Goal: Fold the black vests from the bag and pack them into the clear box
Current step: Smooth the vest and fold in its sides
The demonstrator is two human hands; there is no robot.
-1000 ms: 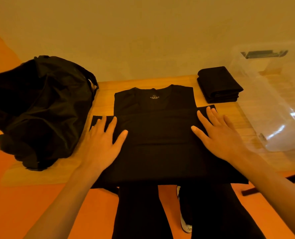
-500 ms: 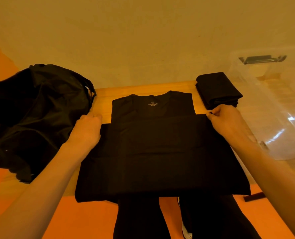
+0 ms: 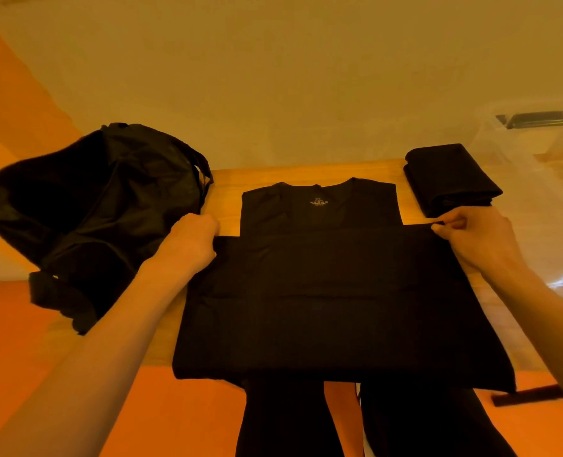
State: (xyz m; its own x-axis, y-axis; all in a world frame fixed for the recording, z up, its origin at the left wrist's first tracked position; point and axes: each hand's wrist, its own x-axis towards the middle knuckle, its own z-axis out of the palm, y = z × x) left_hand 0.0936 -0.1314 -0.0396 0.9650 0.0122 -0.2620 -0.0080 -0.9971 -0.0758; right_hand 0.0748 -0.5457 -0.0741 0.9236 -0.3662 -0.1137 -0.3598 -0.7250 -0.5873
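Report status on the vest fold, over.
Left hand, right hand each pinch a vest corner. Hem folded up, short of the collar. Folded pile beside the clear box, bag to the left; nothing on the vest.

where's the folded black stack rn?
Head view: the folded black stack lies at the far right of the table, just beyond the right hand, between the spread vest and the clear box.
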